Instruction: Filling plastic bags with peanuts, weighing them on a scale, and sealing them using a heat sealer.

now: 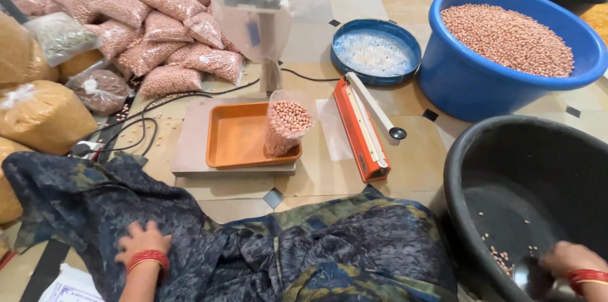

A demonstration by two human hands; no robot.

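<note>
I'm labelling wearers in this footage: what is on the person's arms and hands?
Both forearms are bare, with no sleeves or gloves in view. The left hand has a stack of red bangles at the wrist; the right hand wears matching red bangles. No rings or watch can be made out.

A floor-level packing workshop: sealed peanut bags (158,23), heat sealer (362,128).

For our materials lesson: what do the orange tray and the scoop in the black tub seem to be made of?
Shallow orange rectangular tray: probably plastic, with a smooth, even, matte colour. Rounded silver scoop in the right hand: apparently metal, with a shiny grey reflective surface.
</note>
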